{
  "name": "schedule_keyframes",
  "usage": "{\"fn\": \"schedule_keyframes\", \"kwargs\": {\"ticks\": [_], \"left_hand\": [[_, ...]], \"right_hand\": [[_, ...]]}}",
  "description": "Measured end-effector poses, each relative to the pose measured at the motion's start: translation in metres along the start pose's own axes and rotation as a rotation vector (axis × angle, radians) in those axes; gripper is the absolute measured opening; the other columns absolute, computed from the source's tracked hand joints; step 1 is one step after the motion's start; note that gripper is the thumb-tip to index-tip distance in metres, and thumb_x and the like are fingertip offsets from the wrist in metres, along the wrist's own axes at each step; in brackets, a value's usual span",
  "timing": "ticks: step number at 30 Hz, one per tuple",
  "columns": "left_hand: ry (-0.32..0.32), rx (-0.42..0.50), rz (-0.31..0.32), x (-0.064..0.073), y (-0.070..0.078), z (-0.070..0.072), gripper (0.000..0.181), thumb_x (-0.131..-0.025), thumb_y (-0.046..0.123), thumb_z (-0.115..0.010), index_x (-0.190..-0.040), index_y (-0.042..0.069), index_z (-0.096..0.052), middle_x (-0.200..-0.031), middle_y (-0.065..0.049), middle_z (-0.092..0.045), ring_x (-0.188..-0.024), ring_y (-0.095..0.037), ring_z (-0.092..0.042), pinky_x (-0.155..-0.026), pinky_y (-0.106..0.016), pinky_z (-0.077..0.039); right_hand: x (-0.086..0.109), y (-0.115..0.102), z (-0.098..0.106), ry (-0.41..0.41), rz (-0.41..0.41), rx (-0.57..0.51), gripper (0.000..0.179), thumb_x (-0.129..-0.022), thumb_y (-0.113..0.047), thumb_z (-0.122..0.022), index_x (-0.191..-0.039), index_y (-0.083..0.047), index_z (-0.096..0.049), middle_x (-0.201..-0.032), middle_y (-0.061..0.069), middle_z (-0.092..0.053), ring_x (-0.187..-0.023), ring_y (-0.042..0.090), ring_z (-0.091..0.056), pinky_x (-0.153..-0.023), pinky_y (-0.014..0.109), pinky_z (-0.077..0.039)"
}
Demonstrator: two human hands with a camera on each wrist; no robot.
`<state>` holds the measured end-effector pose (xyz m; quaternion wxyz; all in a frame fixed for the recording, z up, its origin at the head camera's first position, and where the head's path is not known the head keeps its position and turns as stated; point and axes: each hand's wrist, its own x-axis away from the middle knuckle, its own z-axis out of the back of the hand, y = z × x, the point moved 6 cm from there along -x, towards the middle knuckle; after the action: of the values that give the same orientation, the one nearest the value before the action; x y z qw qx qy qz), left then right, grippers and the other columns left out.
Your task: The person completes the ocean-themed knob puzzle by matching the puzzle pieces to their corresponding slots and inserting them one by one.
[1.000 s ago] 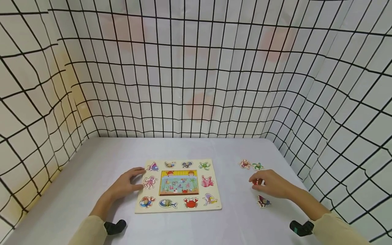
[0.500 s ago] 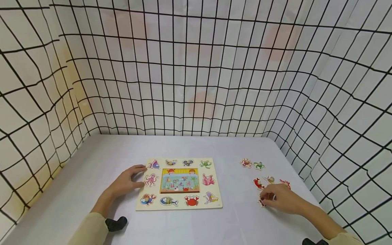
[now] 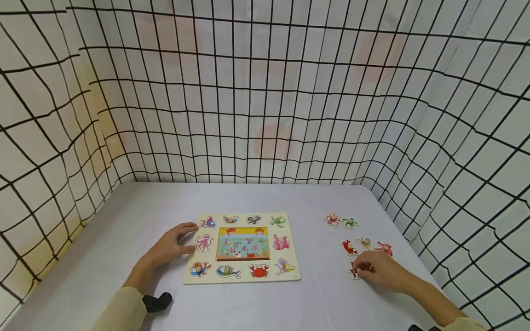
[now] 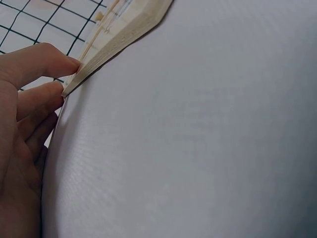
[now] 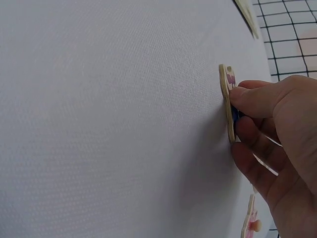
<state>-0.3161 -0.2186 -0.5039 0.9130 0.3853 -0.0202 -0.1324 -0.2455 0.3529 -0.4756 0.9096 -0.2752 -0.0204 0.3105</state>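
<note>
My left hand [image 3: 171,247] rests at the left edge of a wooden peg puzzle board [image 3: 244,276]. Its fingertips touch that edge with thumb and index finger spread apart, as the left wrist view also shows at the board's corner [image 4: 124,39]. To the right of the board, my right hand [image 3: 381,271] pinches a purple fish puzzle piece [image 3: 353,271] by thumb and fingers. In the right wrist view this piece [image 5: 226,94] stands tilted, close to the cloth; whether it touches the cloth I cannot tell. My fingers cover part of it.
Beyond my right hand lie a red lobster-like piece [image 3: 349,248], a pale piece [image 3: 364,242] and a pink piece [image 3: 384,248]. Farther back are an octopus piece [image 3: 332,219] and a turtle piece [image 3: 349,223]. Black-lined walls [image 3: 265,101] surround the white table [image 3: 165,197].
My right hand has moved nearer and to the right, from beside the red piece to the purple fish piece, and now pinches it. My left hand has stayed at the board's edge.
</note>
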Motion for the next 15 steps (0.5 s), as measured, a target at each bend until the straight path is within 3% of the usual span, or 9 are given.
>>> {"fn": "schedule_keyframes", "kwargs": {"ticks": [8, 15], "left_hand": [[0.001, -0.002, 0.019, -0.001, -0.001, -0.001, 0.07, -0.084, 0.025, -0.08, -0.145, 0.0, -0.057, -0.156, -0.023, -0.043, -0.147, -0.05, -0.029, -0.116, -0.07, -0.022], [-0.001, 0.002, 0.031, -0.001, 0.0, -0.001, 0.071, -0.084, 0.025, -0.081, -0.146, 0.0, -0.056, -0.156, -0.023, -0.043, -0.147, -0.05, -0.029, -0.116, -0.07, -0.022]], "right_hand": [[-0.003, 0.0, -0.001, -0.038, -0.048, -0.018, 0.012, -0.093, -0.006, -0.074, -0.099, -0.016, -0.073, -0.091, -0.017, -0.065, -0.081, 0.001, -0.06, -0.067, 0.025, -0.055], [-0.014, -0.013, 0.007, -0.009, -0.016, 0.009, 0.011, -0.094, -0.006, -0.075, -0.099, -0.015, -0.073, -0.089, -0.016, -0.064, -0.08, 0.003, -0.059, -0.066, 0.025, -0.054]]}}
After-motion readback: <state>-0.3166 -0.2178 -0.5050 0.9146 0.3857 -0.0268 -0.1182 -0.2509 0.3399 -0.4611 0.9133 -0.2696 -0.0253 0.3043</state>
